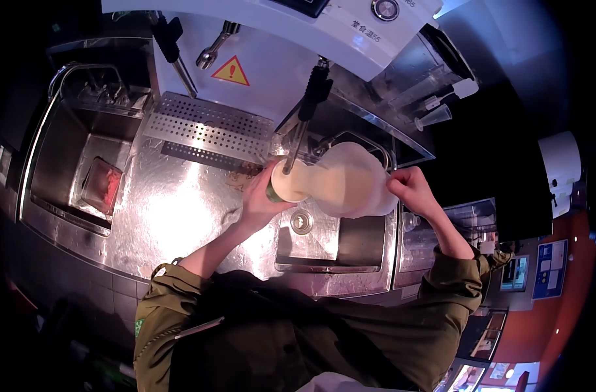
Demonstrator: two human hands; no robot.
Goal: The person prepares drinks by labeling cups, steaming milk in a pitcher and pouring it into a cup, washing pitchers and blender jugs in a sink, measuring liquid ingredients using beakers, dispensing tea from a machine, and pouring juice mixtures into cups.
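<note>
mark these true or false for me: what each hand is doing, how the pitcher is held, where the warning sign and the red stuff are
1. The left hand holds a cup. True.
2. The pitcher is tipped toward the cup. True.
3. The right hand is off the pitcher. False: it has a grip on it.
4. A warning triangle is on the machine's white panel. True.
5. The container with red contents is in the sink under the pitcher. False: it is in the other sink, on the far left.
</note>
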